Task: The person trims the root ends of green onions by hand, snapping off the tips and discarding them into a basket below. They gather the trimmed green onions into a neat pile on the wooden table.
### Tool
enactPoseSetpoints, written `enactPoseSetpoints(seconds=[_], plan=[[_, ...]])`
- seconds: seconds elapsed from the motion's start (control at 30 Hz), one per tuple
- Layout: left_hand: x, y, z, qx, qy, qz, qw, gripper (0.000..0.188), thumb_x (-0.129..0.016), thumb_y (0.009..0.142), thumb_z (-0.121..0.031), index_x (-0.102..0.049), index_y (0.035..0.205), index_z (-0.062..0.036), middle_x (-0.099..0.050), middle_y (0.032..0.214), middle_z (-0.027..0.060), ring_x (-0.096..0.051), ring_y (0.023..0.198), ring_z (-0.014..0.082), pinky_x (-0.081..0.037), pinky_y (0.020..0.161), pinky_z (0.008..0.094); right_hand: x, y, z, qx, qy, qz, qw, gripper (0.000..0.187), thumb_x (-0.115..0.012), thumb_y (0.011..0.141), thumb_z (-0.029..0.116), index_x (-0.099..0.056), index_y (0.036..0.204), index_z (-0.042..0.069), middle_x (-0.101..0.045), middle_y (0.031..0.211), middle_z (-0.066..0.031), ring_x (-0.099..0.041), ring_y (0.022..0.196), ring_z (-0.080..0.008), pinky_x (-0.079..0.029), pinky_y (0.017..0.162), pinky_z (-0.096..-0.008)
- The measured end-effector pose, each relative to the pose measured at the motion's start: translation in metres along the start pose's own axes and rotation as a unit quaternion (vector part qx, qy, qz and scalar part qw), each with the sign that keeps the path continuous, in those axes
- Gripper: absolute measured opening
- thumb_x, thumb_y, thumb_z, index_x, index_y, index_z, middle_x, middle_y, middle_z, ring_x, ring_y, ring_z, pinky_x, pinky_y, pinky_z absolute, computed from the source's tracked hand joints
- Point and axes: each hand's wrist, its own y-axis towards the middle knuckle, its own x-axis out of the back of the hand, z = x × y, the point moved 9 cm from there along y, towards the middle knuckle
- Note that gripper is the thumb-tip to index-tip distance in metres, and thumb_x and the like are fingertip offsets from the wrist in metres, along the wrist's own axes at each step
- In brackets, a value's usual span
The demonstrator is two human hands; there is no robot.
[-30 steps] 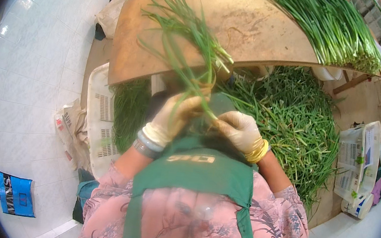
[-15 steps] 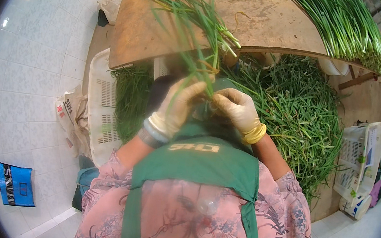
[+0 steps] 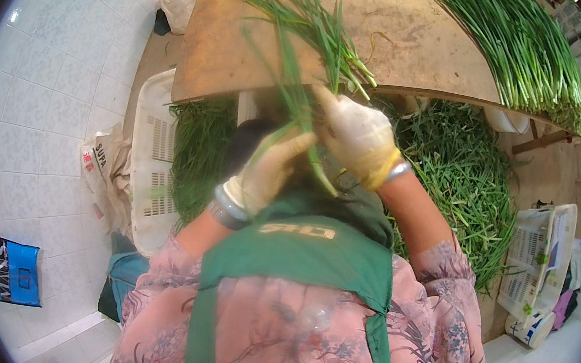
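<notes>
My left hand (image 3: 269, 169), in a pale glove, is closed around a few green garlic chives (image 3: 301, 116). Their leaves point up over the table edge, blurred by motion, and their stalk ends hang down to the right. My right hand (image 3: 362, 138), gloved too, is just beside them at the table edge. Its fingers are mostly curled, with the index finger reaching forward; what they hold, if anything, is hidden. A small loose bunch of chives (image 3: 323, 37) lies on the wooden table (image 3: 423, 45) just beyond my hands.
A large bundle of chives (image 3: 516, 57) lies at the table's right. Below, a heap of cut greens (image 3: 462, 173) spreads to the right. White crates stand at left (image 3: 151, 164) and right (image 3: 535, 259). A blue bag (image 3: 13, 269) sits on the tiled floor.
My right hand has moved forward and up from the stalks, towards the table edge. My left hand stays low, and the chives' stalk ends now hang further down and right.
</notes>
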Motion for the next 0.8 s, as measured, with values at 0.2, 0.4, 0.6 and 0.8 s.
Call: enactPoseSetpoints(seconds=[0.2, 0.4, 0.6, 0.8], plan=[[0.003, -0.023, -0.030, 0.006, 0.199, 0.070, 0.977, 0.022, -0.064, 0.094, -0.023, -0.063, 0.099, -0.0020, -0.062, 0.091, 0.0047, -0.063, 0.079, 0.0154, -0.051, 0.074, 0.0308, 0.018, 0.039, -0.017, 0.016, -0.064, -0.123, 0.990, 0.010, -0.059, 0.088, 0.017, -0.065, 0.082, 0.012, -0.066, 0.076, -0.0097, -0.069, 0.070, -0.0299, -0.054, 0.058, -0.0414], [0.013, -0.074, -0.122, -0.199, -0.180, 0.246, 0.931, 0.014, -0.066, 0.094, -0.015, -0.054, 0.096, -0.0083, -0.048, 0.089, -0.0001, -0.057, 0.075, 0.0107, -0.049, 0.079, 0.0313, 0.033, -0.008, -0.092, -0.193, 0.561, -0.203, 0.779, 0.018, -0.061, 0.099, 0.016, -0.069, 0.108, 0.002, -0.070, 0.102, -0.0013, -0.059, 0.085, -0.0056, -0.049, 0.075, -0.0225], [0.047, -0.075, -0.154, -0.252, -0.405, 0.269, 0.837, 0.014, -0.055, 0.100, -0.007, -0.056, 0.113, -0.0101, -0.052, 0.099, -0.0033, -0.052, 0.087, 0.0113, -0.047, 0.088, 0.0332, 0.006, -0.044, -0.136, -0.123, 0.800, -0.237, 0.538, 0.021, -0.060, 0.099, 0.017, -0.065, 0.116, 0.005, -0.068, 0.111, -0.0052, -0.063, 0.094, -0.0131, -0.054, 0.074, -0.0259], [0.050, -0.048, -0.112, -0.153, -0.350, 0.130, 0.915, 0.013, -0.050, 0.099, -0.003, -0.053, 0.111, -0.0002, -0.049, 0.086, 0.0029, -0.047, 0.076, 0.0130, -0.046, 0.081, 0.0322, -0.020, -0.062, -0.121, -0.121, 0.858, -0.187, 0.462, 0.020, -0.059, 0.099, 0.015, -0.064, 0.115, 0.003, -0.068, 0.110, -0.0068, -0.063, 0.103, -0.0163, -0.050, 0.093, -0.0291]])
